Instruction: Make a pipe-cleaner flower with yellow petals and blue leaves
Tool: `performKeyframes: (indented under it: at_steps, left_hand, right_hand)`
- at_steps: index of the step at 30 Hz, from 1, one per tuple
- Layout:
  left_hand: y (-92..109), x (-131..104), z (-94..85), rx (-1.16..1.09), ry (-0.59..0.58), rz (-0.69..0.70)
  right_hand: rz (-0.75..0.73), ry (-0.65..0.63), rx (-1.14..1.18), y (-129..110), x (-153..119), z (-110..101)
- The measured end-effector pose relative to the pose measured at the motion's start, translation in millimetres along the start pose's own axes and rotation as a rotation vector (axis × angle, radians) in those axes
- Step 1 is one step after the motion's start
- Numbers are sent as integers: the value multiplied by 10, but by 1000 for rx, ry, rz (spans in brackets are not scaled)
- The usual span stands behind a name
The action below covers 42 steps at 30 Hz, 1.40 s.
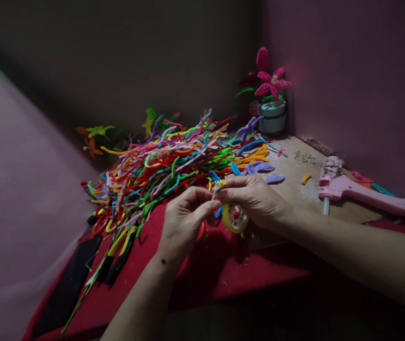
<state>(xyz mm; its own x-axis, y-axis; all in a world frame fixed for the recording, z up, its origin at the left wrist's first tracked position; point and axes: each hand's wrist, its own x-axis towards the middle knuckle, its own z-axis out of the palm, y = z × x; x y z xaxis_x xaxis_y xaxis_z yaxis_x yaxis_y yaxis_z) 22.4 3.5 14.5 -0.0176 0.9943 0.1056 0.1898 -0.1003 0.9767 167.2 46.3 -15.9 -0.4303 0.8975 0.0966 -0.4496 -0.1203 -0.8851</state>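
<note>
My left hand (184,220) is closed, its thumb and forefinger pinching the base of a small bunch of yellow-tipped flower stamens (219,184). My right hand (257,199) is closed too, its fingertips meeting the left ones at the same bunch. Just below the right fingers is a roll of yellow tape (226,218) with a white spoked core, seemingly held in that hand's curled fingers. The strip between roll and bunch is hidden by the fingertips. Blue fuzzy petals (215,176) show just behind the hands.
A big heap of coloured pipe cleaners (174,161) lies behind my hands. Pliers (122,251) and a black phone-like slab (67,286) are at left. On the right, a pink glue gun (369,189) rests on a board (287,189). A grey pot (272,118) holds a pink flower (272,84).
</note>
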Motion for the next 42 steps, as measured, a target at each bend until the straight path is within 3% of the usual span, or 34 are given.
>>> performKeyframes:
  at_steps: [3,9,20,23,28,34,38,42]
  left_hand:
    - [-1,-22,13,215,76,112]
    - [-36,-47,-7,623,83,553]
    - [-44,-60,-25,756,28,668]
    - [-47,-75,-20,725,14,614]
    - [-11,-79,-24,402,-22,289]
    - [85,-50,-121,12,-260,-36]
    - [82,-13,-151,-87,-343,-102]
    - [39,3,-60,-42,-207,-45]
  right_hand:
    - [-6,10,-7,-3,10,-2]
    - [-11,-14,20,0,23,-11]
    - [-46,-75,14,-6,1,13]
    - [-33,-84,28,-8,4,16]
    - [-41,-52,-26,-15,26,-28]
    - [34,-245,-10,-90,4,-57]
    - [41,-279,55,-78,-21,-30]
    - [20,-149,76,-5,-15,1]
